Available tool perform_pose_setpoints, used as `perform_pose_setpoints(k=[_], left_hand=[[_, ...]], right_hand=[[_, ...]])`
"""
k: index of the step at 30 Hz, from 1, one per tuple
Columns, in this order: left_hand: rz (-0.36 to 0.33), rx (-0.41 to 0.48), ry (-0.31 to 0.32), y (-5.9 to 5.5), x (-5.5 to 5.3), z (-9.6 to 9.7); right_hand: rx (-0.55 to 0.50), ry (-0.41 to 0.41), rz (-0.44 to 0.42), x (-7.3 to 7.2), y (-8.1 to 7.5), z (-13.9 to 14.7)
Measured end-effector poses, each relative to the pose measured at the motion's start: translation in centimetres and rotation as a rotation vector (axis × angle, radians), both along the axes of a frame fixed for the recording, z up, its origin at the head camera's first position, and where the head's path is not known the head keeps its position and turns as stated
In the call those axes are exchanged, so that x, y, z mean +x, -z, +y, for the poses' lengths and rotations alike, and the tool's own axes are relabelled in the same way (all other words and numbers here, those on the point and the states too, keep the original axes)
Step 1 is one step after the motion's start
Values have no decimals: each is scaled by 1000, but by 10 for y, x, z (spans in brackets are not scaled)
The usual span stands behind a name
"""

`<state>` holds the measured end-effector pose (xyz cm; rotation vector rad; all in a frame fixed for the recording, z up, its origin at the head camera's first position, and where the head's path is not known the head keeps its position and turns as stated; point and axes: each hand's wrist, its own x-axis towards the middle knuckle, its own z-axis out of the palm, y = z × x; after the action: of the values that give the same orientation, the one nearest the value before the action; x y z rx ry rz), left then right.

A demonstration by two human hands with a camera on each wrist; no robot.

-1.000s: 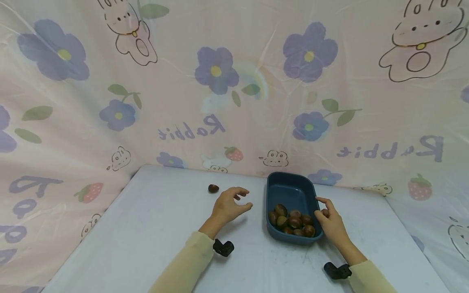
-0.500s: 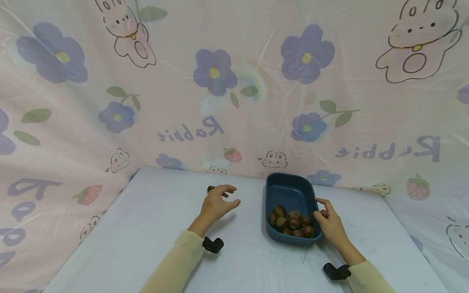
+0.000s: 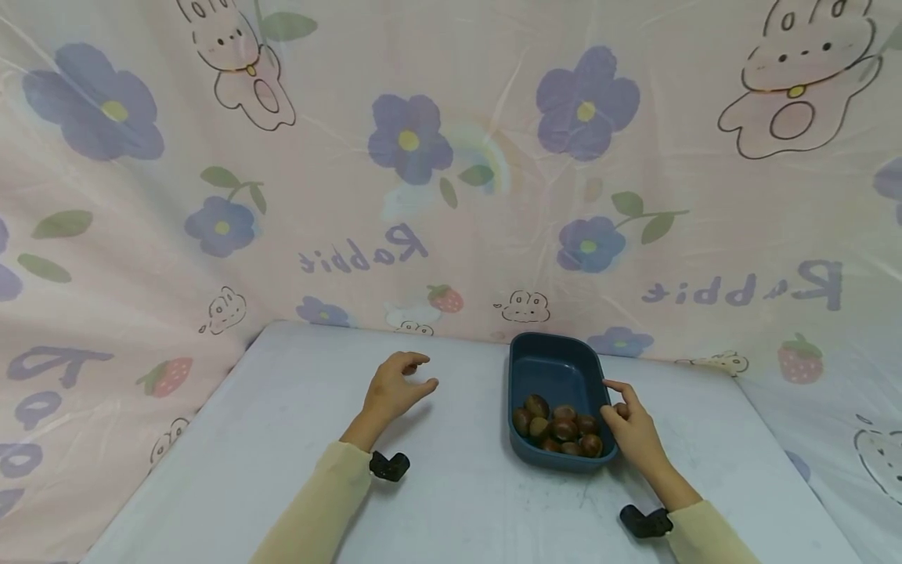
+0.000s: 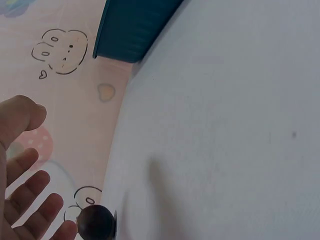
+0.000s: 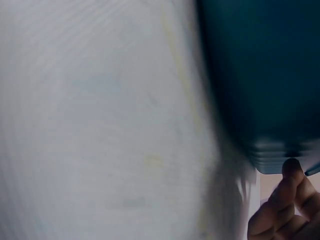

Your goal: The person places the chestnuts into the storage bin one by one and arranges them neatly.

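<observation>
In the head view my left hand (image 3: 390, 388) hovers over the left half of the table, thumb and fingers apart with nothing between them. A dark brown chestnut (image 4: 96, 223) lies close to its little finger in the left wrist view; from the head the hand hides it. My right hand (image 3: 634, 429) holds the right side of a blue rectangular plastic box (image 3: 560, 374), thumb and index finger at the rim. Its fingertips show against the box's outer wall in the right wrist view. Several chestnuts (image 3: 564, 429) are gathered at the box's near end.
Under everything is a white-covered table (image 3: 451, 501). A pink printed curtain (image 3: 479, 235) with flowers and rabbits hangs along its back and sides. Each wrist carries a black camera, such as the left wrist's camera (image 3: 390, 467).
My left hand has moved left, over to the single chestnut, which it now covers in the head view. The right hand and the box stay in place.
</observation>
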<state>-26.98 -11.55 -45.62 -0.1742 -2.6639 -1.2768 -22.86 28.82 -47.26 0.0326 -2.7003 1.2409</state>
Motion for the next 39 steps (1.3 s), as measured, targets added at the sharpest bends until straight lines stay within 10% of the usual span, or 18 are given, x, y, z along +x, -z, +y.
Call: perform_pose_setpoints(k=[39], left_hand=[[-135,-54,-86,16,-41,-33]], right_hand=[[5,8,-1,-2,2,1]])
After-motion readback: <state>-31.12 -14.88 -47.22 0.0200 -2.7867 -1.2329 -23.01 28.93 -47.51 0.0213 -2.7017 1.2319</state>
